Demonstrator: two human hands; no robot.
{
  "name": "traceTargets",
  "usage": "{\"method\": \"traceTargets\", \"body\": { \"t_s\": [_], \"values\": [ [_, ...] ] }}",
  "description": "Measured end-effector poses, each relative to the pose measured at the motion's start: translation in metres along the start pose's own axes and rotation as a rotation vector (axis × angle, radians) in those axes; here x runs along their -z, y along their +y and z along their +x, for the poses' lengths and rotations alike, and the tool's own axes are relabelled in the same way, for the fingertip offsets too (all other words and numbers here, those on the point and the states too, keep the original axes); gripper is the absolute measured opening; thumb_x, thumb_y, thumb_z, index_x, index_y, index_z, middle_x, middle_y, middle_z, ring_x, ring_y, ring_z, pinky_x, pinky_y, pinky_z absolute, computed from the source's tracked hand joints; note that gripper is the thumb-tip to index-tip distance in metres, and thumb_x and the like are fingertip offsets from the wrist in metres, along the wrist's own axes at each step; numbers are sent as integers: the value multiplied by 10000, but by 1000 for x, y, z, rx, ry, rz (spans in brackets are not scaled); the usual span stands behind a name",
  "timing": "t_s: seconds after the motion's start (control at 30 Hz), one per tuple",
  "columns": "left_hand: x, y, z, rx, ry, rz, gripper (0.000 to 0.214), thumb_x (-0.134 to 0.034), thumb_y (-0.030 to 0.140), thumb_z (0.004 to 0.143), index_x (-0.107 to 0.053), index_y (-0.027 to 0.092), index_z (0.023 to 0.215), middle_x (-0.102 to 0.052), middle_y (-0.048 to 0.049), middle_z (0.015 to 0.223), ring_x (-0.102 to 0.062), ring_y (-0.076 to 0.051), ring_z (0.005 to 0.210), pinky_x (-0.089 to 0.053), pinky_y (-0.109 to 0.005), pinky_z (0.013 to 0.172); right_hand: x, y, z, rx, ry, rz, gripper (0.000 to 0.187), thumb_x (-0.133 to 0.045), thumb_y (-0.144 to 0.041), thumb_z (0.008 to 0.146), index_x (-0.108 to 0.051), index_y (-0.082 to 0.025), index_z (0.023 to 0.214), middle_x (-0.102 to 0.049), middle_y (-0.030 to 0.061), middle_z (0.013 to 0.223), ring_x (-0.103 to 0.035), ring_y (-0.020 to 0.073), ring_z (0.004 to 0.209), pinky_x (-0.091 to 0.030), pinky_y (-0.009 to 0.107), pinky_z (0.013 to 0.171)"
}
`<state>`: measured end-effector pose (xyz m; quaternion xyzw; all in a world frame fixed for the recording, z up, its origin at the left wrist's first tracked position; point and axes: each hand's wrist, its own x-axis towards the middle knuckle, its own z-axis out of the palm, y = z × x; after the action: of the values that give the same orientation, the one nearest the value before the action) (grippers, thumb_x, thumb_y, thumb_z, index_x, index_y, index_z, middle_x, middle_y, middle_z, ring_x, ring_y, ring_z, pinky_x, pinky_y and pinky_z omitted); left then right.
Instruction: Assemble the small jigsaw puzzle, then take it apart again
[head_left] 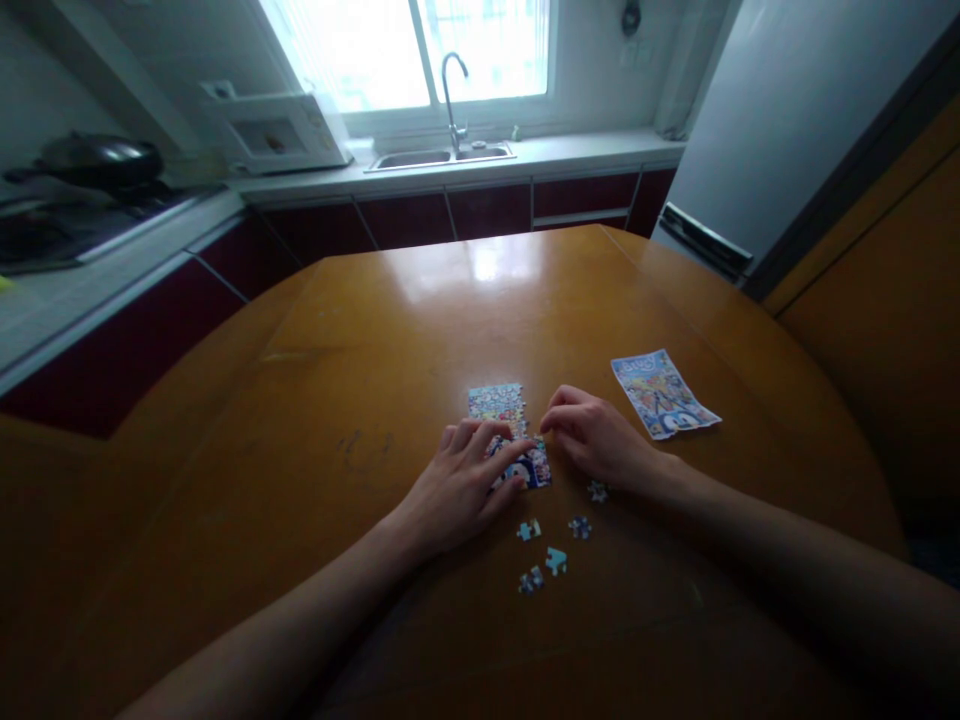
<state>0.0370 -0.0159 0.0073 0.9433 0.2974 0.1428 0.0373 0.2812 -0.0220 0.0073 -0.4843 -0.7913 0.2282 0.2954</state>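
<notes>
My left hand lies over the lower left part of the partly assembled jigsaw puzzle, its fingers spread wide. The puzzle's upper part shows beyond my knuckles, and its lower right corner shows between my thumb and index finger and past their tips.

My right hand is curled narrow, with its fingertips just beside the puzzle's right edge; I cannot tell whether a piece sits between them. 1 loose piece lies just below that hand, on the side nearer me. The other loose pieces lie in 4 spots on the bare wood between my 2 forearms, nearer me than the puzzle and apart from it; the light-blue piece is among them.

To the right, beyond my right wrist, a printed picture sheet lies on the wooden table, well apart from the puzzle.
</notes>
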Motion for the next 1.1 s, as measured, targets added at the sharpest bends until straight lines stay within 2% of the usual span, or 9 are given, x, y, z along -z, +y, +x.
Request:
{"method": "traceTargets", "body": {
  "t_s": [0.23, 0.73, 0.9, 1.1],
  "values": [
    [0, -1, 0, 11, 62, -20, 323, -517, 301, 989, -587, 241, 1299, -567, -87, 1267, -459, -290, 1152, -409, -473, 975, -5, -1, 0, 86, -86, -99, 198, -531, -129, 922, -711, -212, 925, -586, 56, 978, -571, 156, 819, -466, 297, 754],
    [0, -1, -1, 16, 62, -8, 289, -517, 288, 991, -608, 244, 1262, -565, -89, 1262, -448, -293, 1148, -418, -480, 972, -3, -1, 0, 94, -97, -120, 228, -529, -95, 905, -696, -213, 1005, -621, 63, 1024, -594, 171, 859, -474, 307, 776],
    [0, -1, -1, 21, 54, 4, 268, -513, 287, 994, -623, 237, 1234, -560, -94, 1275, -448, -300, 1153, -416, -486, 977, 15, 8, 1, 43, 37, -84, 234, -518, -69, 892, -699, -202, 954, -632, 66, 1014, -607, 168, 844, -478, 311, 758],
    [-1, -1, -1, 8, 67, -3, 263, -496, 291, 1005, -614, 233, 1232, -565, -91, 1264, -455, -293, 1153, -422, -480, 975, 59, 13, -10, 50, 170, -43, 197, -531, -114, 918, -705, -201, 952, -644, 56, 958, -596, 159, 809, -474, 304, 707]
  ]
}}
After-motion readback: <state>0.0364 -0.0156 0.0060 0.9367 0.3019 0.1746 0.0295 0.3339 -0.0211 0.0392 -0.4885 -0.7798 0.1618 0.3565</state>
